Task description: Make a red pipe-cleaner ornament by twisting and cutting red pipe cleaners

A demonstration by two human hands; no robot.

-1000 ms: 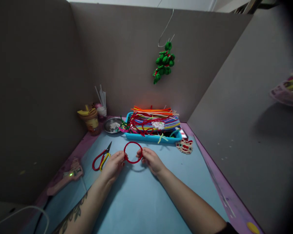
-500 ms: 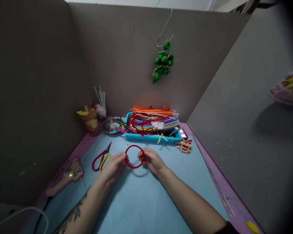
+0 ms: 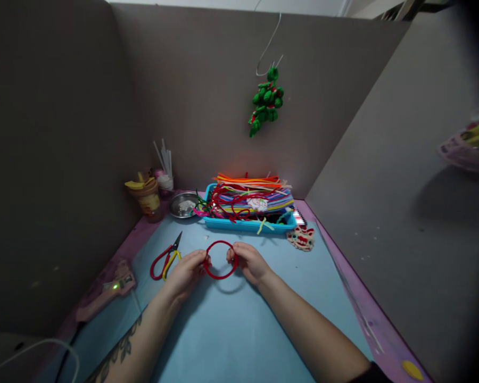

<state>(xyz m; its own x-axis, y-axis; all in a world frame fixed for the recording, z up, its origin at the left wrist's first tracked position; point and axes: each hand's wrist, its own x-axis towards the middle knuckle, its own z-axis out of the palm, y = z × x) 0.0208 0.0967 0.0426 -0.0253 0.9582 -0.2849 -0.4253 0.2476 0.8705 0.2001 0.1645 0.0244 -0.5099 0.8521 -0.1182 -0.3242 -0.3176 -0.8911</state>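
Observation:
A thin red ring, which looks like a bent pipe cleaner, is held up above the blue table cover. My left hand pinches its left side between thumb and fingers. On the opposite side, my right hand is closed on the ring in the same way. The ring's middle is open, and its shadow falls on the cover just below. Scissors with red and yellow handles lie beside my left hand, blades pointing away from me.
A blue tray of colourful pipe cleaners stands at the back, a metal bowl to its left. A pink glue gun with a green light lies left. A beaded red-and-cream piece lies right. Green leafy decoration hangs from a wire.
The red ring has shifted very slightly down and tilted a little between my fingers. Both hands keep their grip; everything else is in the same place.

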